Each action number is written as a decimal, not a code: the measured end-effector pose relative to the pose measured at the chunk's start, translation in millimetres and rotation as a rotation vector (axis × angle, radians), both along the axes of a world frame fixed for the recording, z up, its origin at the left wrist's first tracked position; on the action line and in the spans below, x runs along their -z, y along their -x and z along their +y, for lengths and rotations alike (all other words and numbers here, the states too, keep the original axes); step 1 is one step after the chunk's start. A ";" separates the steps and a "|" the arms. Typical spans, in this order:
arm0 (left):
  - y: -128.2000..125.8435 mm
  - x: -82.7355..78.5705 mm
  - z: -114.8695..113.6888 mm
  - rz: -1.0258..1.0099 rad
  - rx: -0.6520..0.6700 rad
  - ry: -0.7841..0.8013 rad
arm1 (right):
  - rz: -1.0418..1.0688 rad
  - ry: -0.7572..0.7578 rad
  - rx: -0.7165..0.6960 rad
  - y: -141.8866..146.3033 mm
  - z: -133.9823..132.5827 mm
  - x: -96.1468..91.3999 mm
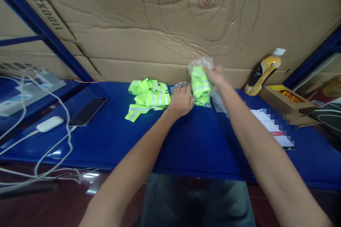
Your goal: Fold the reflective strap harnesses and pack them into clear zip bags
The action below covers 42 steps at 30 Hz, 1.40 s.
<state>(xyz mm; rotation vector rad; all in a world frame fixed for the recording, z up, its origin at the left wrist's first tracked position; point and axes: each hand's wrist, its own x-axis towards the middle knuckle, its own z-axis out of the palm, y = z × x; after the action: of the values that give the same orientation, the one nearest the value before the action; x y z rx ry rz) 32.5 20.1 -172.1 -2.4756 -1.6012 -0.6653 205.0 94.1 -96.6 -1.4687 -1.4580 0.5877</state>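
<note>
My right hand (216, 75) is closed on the upper part of a clear plastic bag (205, 62). Inside that bag is a folded neon-yellow reflective vest (200, 82) with silver stripes. Close on its left, my left hand (182, 100) rests over another clear bag (179, 86), fingers stretched out; what lies beneath the palm is hidden. Left of that hand, a loose heap of neon-yellow reflective straps or vest fabric (151, 96) lies on the blue tabletop (186, 142). A further piece of clear plastic (220, 103) shows under my right forearm.
A phone (89, 111), a white charger (50, 124), power strips (32, 94) and tangled white cables lie left. At right are a yellow drink bottle (263, 72), a small cardboard box (289, 100) and a printed sheet (273, 127). A cardboard wall (119, 35) stands behind.
</note>
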 end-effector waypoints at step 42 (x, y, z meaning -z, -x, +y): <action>29.2 -73.4 -25.1 0.176 -0.339 -0.024 | -1.112 0.282 0.245 -96.3 -83.7 39.2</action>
<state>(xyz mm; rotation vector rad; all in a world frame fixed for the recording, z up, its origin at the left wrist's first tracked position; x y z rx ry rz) 3.3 -5.0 -98.7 -2.1022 -1.8630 -0.4024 301.3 10.4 -135.8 -2.3378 -1.9862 -0.2789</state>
